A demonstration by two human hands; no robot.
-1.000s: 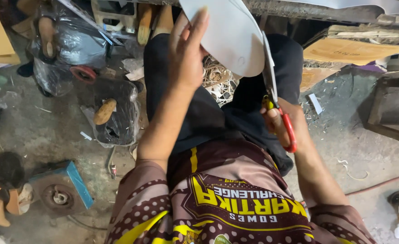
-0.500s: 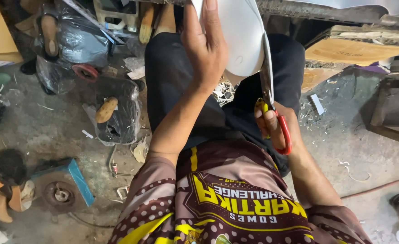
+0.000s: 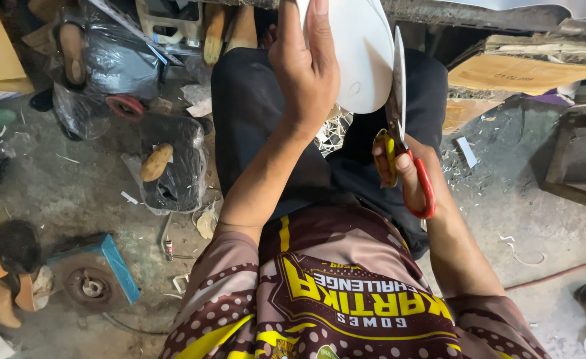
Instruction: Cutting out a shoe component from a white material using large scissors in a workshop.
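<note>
- The left hand has its grip clamped on a white sheet, palm and fingers spread flat over its face; held up over the lap like that, the rounded lower edge hangs free for the blades.
- The right hand grasps the scissors, thumb through the yellow loop and fingers through the red one. The blades point up along the sheet's right edge, touching it, which looks like a cut running round the curve.
- The sheet sits in mid-air above the dark trousers, between the knees, so nothing carries it but the left hand.
- White trimmings lie on the floor between the legs, right below the cut edge.
- On the floor's left side a dark plastic bag sits with a tan shoe last against it; near the lower left corner is a blue block with a round metal part.
- Brown sheets lie stacked at the upper right.
</note>
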